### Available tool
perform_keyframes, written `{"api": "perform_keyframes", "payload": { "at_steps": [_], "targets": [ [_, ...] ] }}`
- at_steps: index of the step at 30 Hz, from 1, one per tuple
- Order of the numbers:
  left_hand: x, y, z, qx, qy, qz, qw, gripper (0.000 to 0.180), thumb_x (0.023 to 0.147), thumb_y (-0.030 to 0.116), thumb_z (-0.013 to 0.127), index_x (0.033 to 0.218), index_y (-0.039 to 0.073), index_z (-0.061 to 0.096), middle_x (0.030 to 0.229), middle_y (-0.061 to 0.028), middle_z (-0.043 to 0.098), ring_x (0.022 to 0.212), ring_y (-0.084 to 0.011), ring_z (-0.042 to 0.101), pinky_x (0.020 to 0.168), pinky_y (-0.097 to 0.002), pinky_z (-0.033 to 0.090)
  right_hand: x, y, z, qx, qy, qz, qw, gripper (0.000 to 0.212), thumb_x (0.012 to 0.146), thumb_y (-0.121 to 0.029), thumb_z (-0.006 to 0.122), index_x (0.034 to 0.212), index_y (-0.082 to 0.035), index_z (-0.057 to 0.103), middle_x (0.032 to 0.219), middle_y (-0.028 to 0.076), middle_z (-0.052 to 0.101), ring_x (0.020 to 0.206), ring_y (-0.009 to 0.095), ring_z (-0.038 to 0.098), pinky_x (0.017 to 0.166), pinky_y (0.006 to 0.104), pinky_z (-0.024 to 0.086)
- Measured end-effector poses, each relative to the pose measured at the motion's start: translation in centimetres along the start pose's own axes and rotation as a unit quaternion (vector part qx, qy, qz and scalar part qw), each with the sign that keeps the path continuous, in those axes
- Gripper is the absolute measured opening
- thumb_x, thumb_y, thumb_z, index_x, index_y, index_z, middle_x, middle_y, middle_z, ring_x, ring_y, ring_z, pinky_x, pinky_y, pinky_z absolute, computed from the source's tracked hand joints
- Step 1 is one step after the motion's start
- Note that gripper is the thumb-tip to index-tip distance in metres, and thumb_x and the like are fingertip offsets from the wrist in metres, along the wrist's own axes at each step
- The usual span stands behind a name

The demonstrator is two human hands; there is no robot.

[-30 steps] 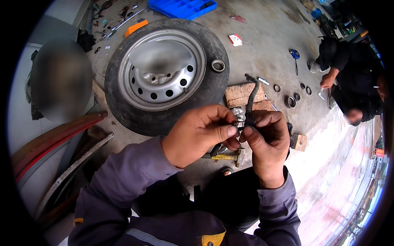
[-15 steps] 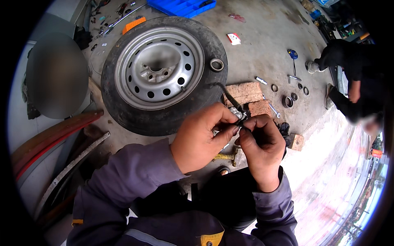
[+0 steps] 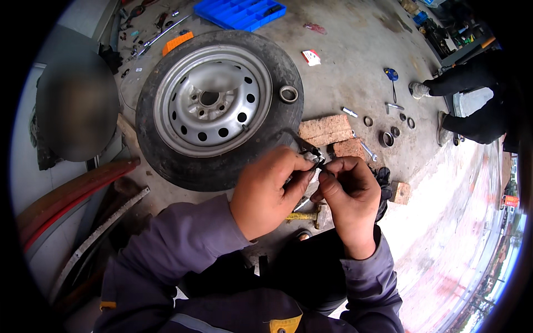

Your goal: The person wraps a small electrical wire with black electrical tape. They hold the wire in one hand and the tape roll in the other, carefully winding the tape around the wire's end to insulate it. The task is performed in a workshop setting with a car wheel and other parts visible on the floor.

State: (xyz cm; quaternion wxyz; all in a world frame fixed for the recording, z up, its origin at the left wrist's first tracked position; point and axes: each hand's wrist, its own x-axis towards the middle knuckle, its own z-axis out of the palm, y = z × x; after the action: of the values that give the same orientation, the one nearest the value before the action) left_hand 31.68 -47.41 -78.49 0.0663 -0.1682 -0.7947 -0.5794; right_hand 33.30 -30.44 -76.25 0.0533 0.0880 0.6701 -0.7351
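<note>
Both of my hands meet in front of me above the floor, fingertips almost touching. My left hand (image 3: 266,191) is closed, pinching a small silver-and-black part (image 3: 316,157) between thumb and forefinger. From that part a dark, hose-like piece (image 3: 302,143) runs up toward the tire. Beside it, my right hand (image 3: 354,197) is closed too, its thumb and forefinger pressed together at the part's near end; what they grip is mostly hidden. Just beyond lies a black tire (image 3: 194,175) on a silver steel rim (image 3: 166,130). A metal ring (image 3: 288,102) rests on its sidewall.
Bricks (image 3: 325,129), a wrench (image 3: 367,150) and a yellow-handled hammer (image 3: 302,216) lie near my hands. Several rings, including a wide one (image 3: 387,145), are scattered to the right. A blue compartment tray (image 3: 239,15) sits beyond the tire. Another person's leg (image 3: 463,83) shows at right.
The view has shifted slightly, so the floor things sit a little differently. My hands keep the same pinch, with small finger movements. The other person at right has changed posture; their hand is no longer visible.
</note>
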Motion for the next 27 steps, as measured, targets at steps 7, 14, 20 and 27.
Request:
{"api": "perform_keyframes", "payload": {
  "at_steps": [7, 14, 20, 27],
  "targets": [
    [-0.1, 0.1, 0.5, 0.048, 0.023, 0.040, 0.998, 0.021, 0.083, -0.002, 0.072, 0.100, 0.004, 0.062, 0.091, -0.0123, 0.062, 0.076, -0.0329, 0.066, 0.063, -0.0400, 0.052, -0.1, -0.1, 0.3, -0.059, 0.003, 0.004, 0.998, 0.009, 0.092, 0.004, 0.064, 0.098, 0.003, 0.057, 0.090, 0.010, 0.066, 0.068, 0.013, 0.067, 0.060, 0.0250, 0.056],
    [-0.1, 0.4, 0.6, 0.091, 0.006, 0.093, 0.991, 0.026, 0.080, -0.008, 0.073, 0.102, 0.002, 0.064, 0.093, -0.0124, 0.067, 0.077, -0.0285, 0.069, 0.064, -0.0349, 0.054, -0.1, -0.3, 0.3, -0.019, -0.008, 0.024, 0.999, 0.009, 0.091, 0.005, 0.062, 0.096, 0.002, 0.055, 0.082, 0.008, 0.064, 0.062, 0.013, 0.065, 0.057, 0.0249, 0.055],
    [-0.2, 0.6, 0.9, 0.078, 0.020, 0.057, 0.995, 0.025, 0.079, -0.007, 0.075, 0.100, 0.002, 0.065, 0.094, -0.0126, 0.068, 0.076, -0.0302, 0.069, 0.063, -0.0364, 0.055, 0.1, 0.1, -0.4, 0.079, -0.024, 0.048, 0.995, 0.009, 0.092, 0.003, 0.060, 0.098, 0.001, 0.052, 0.078, 0.008, 0.062, 0.057, 0.015, 0.063, 0.055, 0.0277, 0.056],
    [-0.1, 0.2, 0.8, 0.172, -0.007, 0.194, 0.966, 0.031, 0.075, -0.006, 0.076, 0.104, 0.000, 0.067, 0.098, -0.0121, 0.067, 0.077, -0.0282, 0.069, 0.063, -0.0364, 0.056, 0.1, -0.1, -0.9, 0.128, -0.040, 0.079, 0.988, 0.010, 0.093, 0.003, 0.062, 0.098, 0.001, 0.054, 0.082, 0.008, 0.063, 0.059, 0.016, 0.065, 0.057, 0.0274, 0.057]
  ]
}}
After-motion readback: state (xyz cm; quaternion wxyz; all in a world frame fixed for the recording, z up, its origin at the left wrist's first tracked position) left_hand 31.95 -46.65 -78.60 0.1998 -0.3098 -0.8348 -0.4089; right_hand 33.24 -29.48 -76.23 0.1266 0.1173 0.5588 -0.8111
